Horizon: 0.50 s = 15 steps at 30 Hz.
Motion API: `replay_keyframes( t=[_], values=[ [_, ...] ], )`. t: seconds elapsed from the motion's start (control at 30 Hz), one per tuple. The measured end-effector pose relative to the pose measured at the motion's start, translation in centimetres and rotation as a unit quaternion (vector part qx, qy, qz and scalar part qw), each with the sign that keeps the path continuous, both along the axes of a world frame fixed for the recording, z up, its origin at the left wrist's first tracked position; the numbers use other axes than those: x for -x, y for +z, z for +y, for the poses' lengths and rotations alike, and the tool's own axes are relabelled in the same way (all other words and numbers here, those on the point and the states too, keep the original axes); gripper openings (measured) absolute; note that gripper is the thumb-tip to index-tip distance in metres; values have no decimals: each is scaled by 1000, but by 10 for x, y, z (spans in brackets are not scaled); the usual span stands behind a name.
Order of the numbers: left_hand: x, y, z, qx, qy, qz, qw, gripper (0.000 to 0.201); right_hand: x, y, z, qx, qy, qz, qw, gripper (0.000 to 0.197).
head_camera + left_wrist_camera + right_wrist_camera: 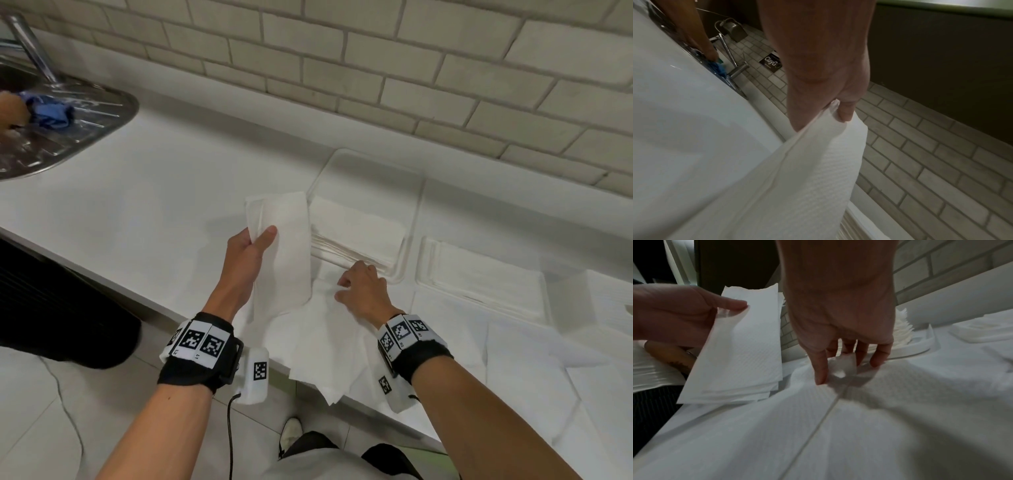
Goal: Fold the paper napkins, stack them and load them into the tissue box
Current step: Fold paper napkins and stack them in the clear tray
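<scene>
My left hand (253,245) pinches a folded white napkin (286,246) between thumb and fingers and holds it upright above the counter; the same napkin (807,170) (744,350) shows in both wrist views. My right hand (359,291) (842,363) is down on a loose unfolded napkin (325,342) (859,418) near the counter's front edge, its fingertips pinching up a small bit of the sheet. Just beyond it, a stack of folded napkins (356,229) lies in a white tray-like box (370,168).
A second white tray (479,277) with napkins sits at the right, with more flat sheets (534,346) around it. A steel sink drainboard (68,137) is at far left, where another person's hand (12,109) holds a blue cloth (51,113). A brick wall backs the counter.
</scene>
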<state>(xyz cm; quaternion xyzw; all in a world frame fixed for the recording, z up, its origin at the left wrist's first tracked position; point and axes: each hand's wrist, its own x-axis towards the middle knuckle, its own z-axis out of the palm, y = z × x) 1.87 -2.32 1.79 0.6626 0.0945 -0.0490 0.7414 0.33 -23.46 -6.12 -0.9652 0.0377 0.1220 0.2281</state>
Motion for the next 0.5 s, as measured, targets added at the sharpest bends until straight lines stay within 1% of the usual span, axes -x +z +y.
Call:
replay_keyframes(
  t=[0.07, 0.1, 0.13, 0.23, 0.3, 0.37, 0.4, 0.47, 0.5],
  values=[
    [0, -1, -1, -11, -1, -10, 1000, 12, 0, 7, -1, -62, -16, -19, 998, 18],
    [0, -2, -1, -14, 6, -18, 1000, 12, -1, 15, -2, -113, -24, -29, 993, 13],
    [-3, -3, 1, -17, 17, -27, 999, 12, -1, 25, -3, -163, -26, -36, 986, 12],
    [-11, -4, 6, -9, 45, -38, 998, 15, -4, 65, -3, -262, 19, -20, 965, 19],
    [-15, -2, 4, -9, 34, -39, 999, 14, -7, 91, 0, -306, 60, -2, 950, 20],
    [-14, -2, -3, -6, -3, -25, 1000, 15, -11, 110, 6, -324, 81, 0, 942, 19],
    [-12, -3, -7, -5, -29, -9, 1000, 16, -14, 116, 9, -323, 81, -8, 943, 18],
    [-8, -4, -13, -5, -88, 22, 996, 19, -21, 122, 14, -301, 69, -36, 950, 14],
    [-5, -5, -16, 10, -113, 36, 993, 22, -23, 122, 17, -286, 63, -51, 955, 12]
  ],
)
